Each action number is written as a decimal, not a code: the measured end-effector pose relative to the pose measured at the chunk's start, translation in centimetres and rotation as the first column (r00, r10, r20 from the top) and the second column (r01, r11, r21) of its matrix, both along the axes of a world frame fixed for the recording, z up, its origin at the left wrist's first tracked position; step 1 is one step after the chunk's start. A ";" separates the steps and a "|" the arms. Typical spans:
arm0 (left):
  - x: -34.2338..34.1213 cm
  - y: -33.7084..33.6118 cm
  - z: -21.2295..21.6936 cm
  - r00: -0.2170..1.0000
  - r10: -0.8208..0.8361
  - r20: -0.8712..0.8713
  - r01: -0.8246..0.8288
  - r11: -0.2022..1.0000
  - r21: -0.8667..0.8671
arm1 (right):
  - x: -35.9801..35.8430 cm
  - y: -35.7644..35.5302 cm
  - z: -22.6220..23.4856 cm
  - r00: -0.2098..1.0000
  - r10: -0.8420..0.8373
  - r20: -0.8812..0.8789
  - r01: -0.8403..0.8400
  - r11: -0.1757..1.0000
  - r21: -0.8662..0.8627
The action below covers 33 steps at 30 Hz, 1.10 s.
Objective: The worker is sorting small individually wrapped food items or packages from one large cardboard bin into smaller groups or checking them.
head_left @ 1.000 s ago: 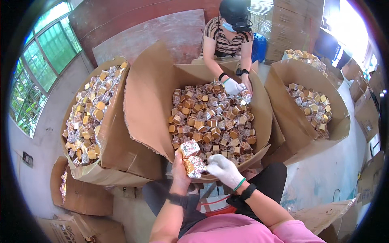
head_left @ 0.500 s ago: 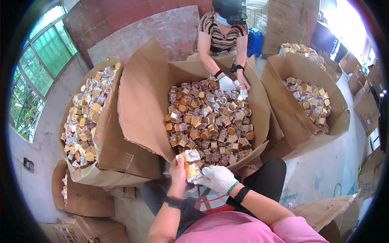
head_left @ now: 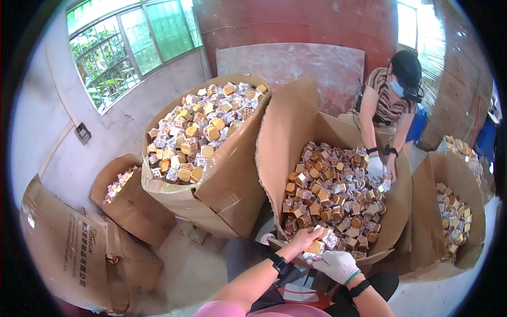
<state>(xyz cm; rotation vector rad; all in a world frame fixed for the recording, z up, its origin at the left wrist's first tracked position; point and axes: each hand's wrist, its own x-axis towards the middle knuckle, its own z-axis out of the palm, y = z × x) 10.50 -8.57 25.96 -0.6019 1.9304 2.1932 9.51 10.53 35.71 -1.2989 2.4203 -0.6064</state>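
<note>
My bare left hand [head_left: 304, 239] grips small silver-patterned containers [head_left: 329, 240] with gold and pale faces, at the near edge of the middle carton. My right hand [head_left: 339, 266], in a white knit glove, is closed against the lower of these pieces from the other side. Its fingertips are partly hidden. Just beyond both hands, the big open cardboard carton [head_left: 275, 174] holds a deep heap of similar small containers [head_left: 338, 195], some with gold lids and brown patterned sides.
Across the carton a masked person [head_left: 388, 100] reaches into the heap with one gloved hand. A tall, full carton [head_left: 232, 185] stands to the left, another [head_left: 422, 211] to the right. Smaller cartons [head_left: 138, 211] sit at the far left, below a barred window [head_left: 132, 47].
The view has swung left, so the cartons and the other person appear farther right. Both my hands still hold the containers together near the carton's edge.
</note>
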 end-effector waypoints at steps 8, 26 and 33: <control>0.1 -0.3 0.1 0.988 -0.148 -0.040 0.150 0.986 0.068 | -0.6 0.0 1.8 0.957 0.282 -0.067 -0.284 0.959 -0.019; 0.4 -1.2 4.6 0.998 -0.050 0.049 -0.010 0.595 0.803 | -3.0 4.2 -1.0 0.434 -0.055 0.899 0.713 0.631 -0.305; 0.5 0.1 5.2 0.995 0.077 -0.065 -0.044 0.913 0.404 | -3.7 2.5 -0.4 0.810 -0.334 0.481 0.529 0.770 -0.356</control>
